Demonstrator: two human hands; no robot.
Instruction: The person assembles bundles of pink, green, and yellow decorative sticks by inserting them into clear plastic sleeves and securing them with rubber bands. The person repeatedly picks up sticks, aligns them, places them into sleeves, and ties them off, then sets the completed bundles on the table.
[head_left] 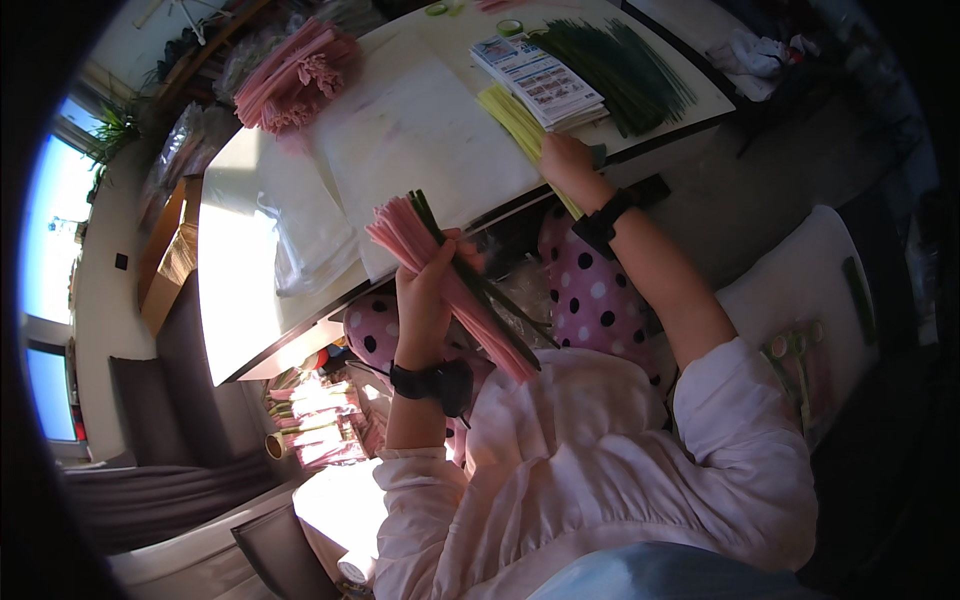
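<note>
Left hand (425,290) is wrapped round the middle of a light, bendy bundle of pink fuzzy stems with thin green wires (450,280), best gripped mid-length, while beyond it the right hand (565,160) presses fingers onto yellow-green paper strips (520,125) on the white tabletop (250,290).

- Strong daylight is let in through the window (45,230) at the left.
- The near corner of the table (235,270) is washed out by glare.
- The space under the table and the right side are left in deep shadow.
- Straight edges are bent, and the rim is blacked out.
</note>
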